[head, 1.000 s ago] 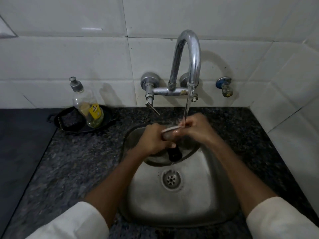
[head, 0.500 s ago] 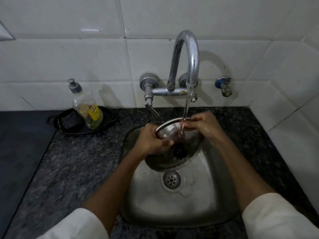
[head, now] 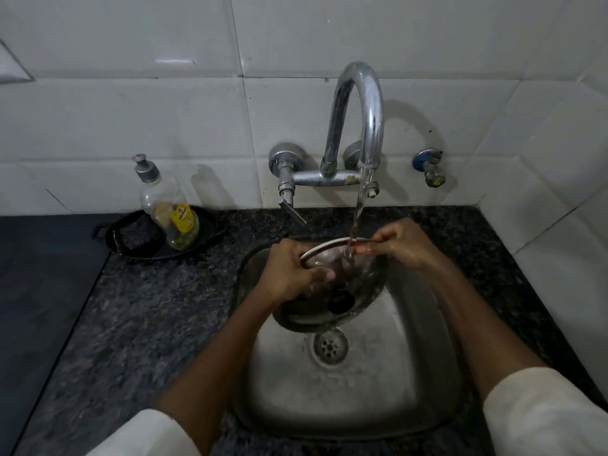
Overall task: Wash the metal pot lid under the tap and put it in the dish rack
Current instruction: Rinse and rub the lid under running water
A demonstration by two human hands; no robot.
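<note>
The round metal pot lid with a black knob is held tilted over the steel sink, its top face turned toward me. My left hand grips its left rim, thumb on the face. My right hand pinches the far right rim. The chrome tap runs, and its stream strikes the lid near the upper rim. No dish rack is in view.
A clear soap bottle with a yellow label stands in a black dish with a dark scrubber at the back left. A small blue wall valve sits right of the tap. Dark granite counter surrounds the sink; tiled walls close the back and right.
The lid has been tipped from nearly edge-on to showing its top face and knob. My hands have moved apart along the rim. Water keeps running.
</note>
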